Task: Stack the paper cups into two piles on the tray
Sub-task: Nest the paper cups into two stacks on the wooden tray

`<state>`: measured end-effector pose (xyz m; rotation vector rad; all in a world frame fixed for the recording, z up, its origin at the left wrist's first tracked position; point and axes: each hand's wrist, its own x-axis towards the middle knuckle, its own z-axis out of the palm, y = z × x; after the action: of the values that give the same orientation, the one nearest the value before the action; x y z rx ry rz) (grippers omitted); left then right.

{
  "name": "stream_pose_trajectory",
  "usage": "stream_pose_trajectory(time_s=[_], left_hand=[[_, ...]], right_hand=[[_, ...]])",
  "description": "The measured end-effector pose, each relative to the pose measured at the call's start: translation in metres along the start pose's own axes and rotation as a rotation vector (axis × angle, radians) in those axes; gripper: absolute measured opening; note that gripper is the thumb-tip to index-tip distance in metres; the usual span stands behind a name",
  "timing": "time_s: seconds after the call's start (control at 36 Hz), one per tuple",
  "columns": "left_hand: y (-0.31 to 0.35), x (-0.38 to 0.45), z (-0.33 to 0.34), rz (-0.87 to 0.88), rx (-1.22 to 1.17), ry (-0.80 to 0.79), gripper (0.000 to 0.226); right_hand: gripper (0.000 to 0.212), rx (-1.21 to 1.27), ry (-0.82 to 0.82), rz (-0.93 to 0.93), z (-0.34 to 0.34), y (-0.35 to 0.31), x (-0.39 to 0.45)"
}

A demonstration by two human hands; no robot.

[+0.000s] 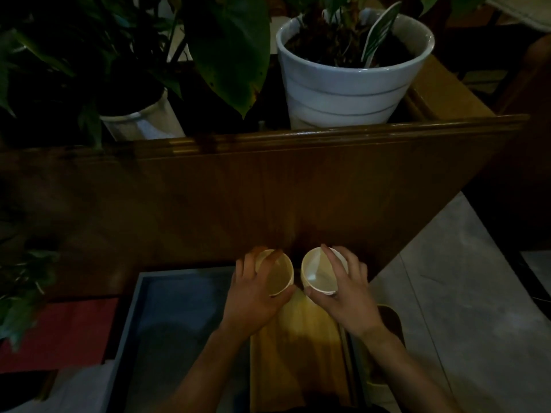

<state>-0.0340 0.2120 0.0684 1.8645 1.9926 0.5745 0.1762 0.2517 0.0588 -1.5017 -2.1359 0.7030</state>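
Your left hand [253, 296] is wrapped around one paper cup [277, 275], fingers over the far rim and thumb at the near rim. Your right hand [343, 290] grips a second paper cup [316, 274] the same way. Both cups sit mouth-up, side by side and just apart, above the far end of the yellow wooden tray [298, 353], in front of the brown wooden panel [268, 189]. The light is too dim to tell whether they rest on the tray or hang just over it.

These cups will likely be very light and thin-walled, so a hard squeeze will buckle them out of round and they will not nest cleanly. Hold them lightly at the stiffer rolled rim, or low on the wall. They tip easily, so set them down flat.
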Motion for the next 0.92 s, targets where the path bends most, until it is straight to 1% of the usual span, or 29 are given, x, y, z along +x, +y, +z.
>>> stream_pose_trajectory(time_s=[0.17,0.47,0.64,0.75,0.92], left_hand=[[0.0,0.001,0.004,-0.003,0.035,-0.047,0.085],[0.004,0.003,0.001,0.018,0.086,-0.044,0.081],[0.004,0.003,-0.002,0.06,0.148,-0.036,0.089],[0.005,-0.001,-0.008,0.074,0.064,0.027,0.093],[-0.007,-0.021,-0.011,0.093,-0.073,0.105,0.095]], right_hand=[[0.087,0.002,0.004,0.011,0.001,0.001,0.0],[0.093,-0.023,-0.023,0.016,-0.001,-0.001,0.0],[0.101,-0.029,-0.021,0.037,-0.007,-0.011,-0.001],[0.106,0.015,0.021,0.062,-0.011,-0.017,-0.004],[0.103,0.085,0.109,0.095,-0.008,-0.02,-0.022]])
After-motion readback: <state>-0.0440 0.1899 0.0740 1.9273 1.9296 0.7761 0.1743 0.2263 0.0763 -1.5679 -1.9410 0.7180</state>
